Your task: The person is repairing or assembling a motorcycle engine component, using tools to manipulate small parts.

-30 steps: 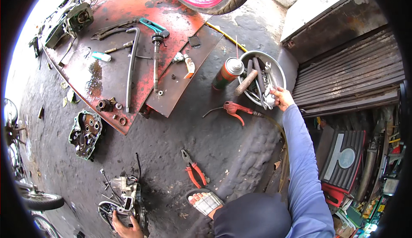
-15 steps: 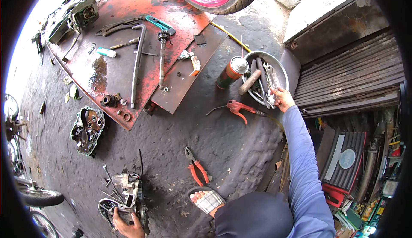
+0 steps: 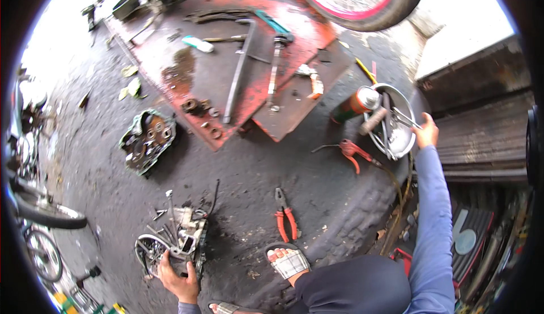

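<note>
My left hand [image 3: 180,280] grips the near edge of a small engine [image 3: 184,232] on the ground, fingers and thumb spaced apart on its casing. Loose rods and a black hose stick up from it. At the right my right hand [image 3: 426,133] is closed at the rim of a metal bowl [image 3: 409,96], its fingers pinching the end of a silver wrench [image 3: 406,118]. Other tools lie in the bowl, among them a hammer with a thick head [image 3: 373,120]. The picture is somewhat blurred there.
Beside the bowl stand a spray can [image 3: 356,105] and a red air blow gun [image 3: 352,152]. Red-handled pliers [image 3: 285,218] lie near my foot. An engine cover [image 3: 148,141] sits left of a red metal sheet [image 3: 164,82] bearing a bent bar [image 3: 239,73] and a gear shaft [image 3: 275,73].
My view has turned, so the scene sits farther right and the bowl lower. My right hand stays at the bowl with the wrench, now more over its right rim. My left hand stays on the engine.
</note>
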Tool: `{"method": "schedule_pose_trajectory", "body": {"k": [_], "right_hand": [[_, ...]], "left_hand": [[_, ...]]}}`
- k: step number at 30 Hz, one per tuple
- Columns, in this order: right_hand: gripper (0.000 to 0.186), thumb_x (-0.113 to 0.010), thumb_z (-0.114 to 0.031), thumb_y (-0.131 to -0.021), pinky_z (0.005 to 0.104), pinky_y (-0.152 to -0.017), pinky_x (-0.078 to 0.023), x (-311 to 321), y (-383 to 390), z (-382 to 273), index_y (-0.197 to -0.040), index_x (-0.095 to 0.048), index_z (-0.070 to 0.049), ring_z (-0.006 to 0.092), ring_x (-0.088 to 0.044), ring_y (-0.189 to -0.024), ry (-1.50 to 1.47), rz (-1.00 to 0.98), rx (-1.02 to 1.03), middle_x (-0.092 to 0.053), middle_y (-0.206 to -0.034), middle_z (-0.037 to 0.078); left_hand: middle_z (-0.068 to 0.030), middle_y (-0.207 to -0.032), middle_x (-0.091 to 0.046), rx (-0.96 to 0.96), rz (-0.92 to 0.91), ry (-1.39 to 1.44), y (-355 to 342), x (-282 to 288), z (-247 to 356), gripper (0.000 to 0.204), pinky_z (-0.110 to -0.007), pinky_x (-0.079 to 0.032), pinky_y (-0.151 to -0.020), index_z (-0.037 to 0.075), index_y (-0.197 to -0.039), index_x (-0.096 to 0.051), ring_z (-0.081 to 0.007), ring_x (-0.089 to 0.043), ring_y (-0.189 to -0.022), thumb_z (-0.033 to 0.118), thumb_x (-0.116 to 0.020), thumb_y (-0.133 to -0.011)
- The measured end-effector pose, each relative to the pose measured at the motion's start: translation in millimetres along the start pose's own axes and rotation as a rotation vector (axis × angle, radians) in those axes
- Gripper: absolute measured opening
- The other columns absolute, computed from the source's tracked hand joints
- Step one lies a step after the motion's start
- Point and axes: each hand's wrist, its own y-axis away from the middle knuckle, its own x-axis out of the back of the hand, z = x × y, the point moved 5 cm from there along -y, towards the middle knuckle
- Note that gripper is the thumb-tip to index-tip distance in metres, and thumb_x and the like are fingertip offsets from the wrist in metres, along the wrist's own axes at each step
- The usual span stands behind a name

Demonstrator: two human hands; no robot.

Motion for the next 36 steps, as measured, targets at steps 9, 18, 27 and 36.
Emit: {"method": "schedule_pose_trajectory", "body": {"k": [9,18,27,36], "right_hand": [[0.017,-0.064,-0.024,-0.095,0.0229,-0.056,-0.042,-13.6,44.9,30.3,-0.107,-0.064,-0.012,0.0052,-0.055,-0.07,-1.277,-0.422,-0.15,-0.058,-0.078,-0.004],[0.023,-0.055,-0.015,-0.098,0.0355,-0.057,-0.048,-12.8,367.1,-316.3,-0.115,-0.061,0.0,0.0183,-0.06,-0.063,-0.801,-0.861,0.565,-0.06,-0.078,0.008],[0.03,-0.061,-0.009,-0.091,0.0428,-0.057,-0.05,13.5,400.6,-420.7,-0.12,-0.063,-0.003,0.0354,-0.063,-0.064,-0.532,-0.641,1.082,-0.061,-0.081,0.013],[0.03,-0.062,-0.008,-0.09,0.0431,-0.055,-0.049,32.5,406.9,-428.5,-0.119,-0.063,-0.002,0.0355,-0.062,-0.062,-0.539,-0.668,1.082,-0.06,-0.079,0.014]], "left_hand": [[-0.0151,-0.116,-0.06,0.07,-0.068,0.016,-5.9,12.9,-0.9,0.07,-0.048,-0.038,-0.098,0.003,-0.129,-0.054,-0.036,-0.054,-0.11,0.023,-0.078,-0.067],[-0.0168,-0.127,-0.057,0.074,0.113,0.509,-78.1,21.3,61.8,0.048,-0.041,-0.044,-0.102,0.002,-0.124,-0.058,-0.0314,-0.056,-0.12,0.013,-0.073,-0.08],[-0.0022,-0.095,-0.067,0.398,0.024,1.109,-129.0,-57.5,70.4,0.027,-0.022,-0.049,-0.074,0.0,-0.122,-0.062,-0.0073,-0.06,-0.083,0.007,-0.06,-0.096],[0.0005,-0.085,-0.064,0.352,0.086,1.087,-127.8,-53.5,64.6,0.021,-0.022,-0.047,-0.071,0.0,-0.116,-0.066,-0.0053,-0.057,-0.078,0.004,-0.058,-0.097]]}}
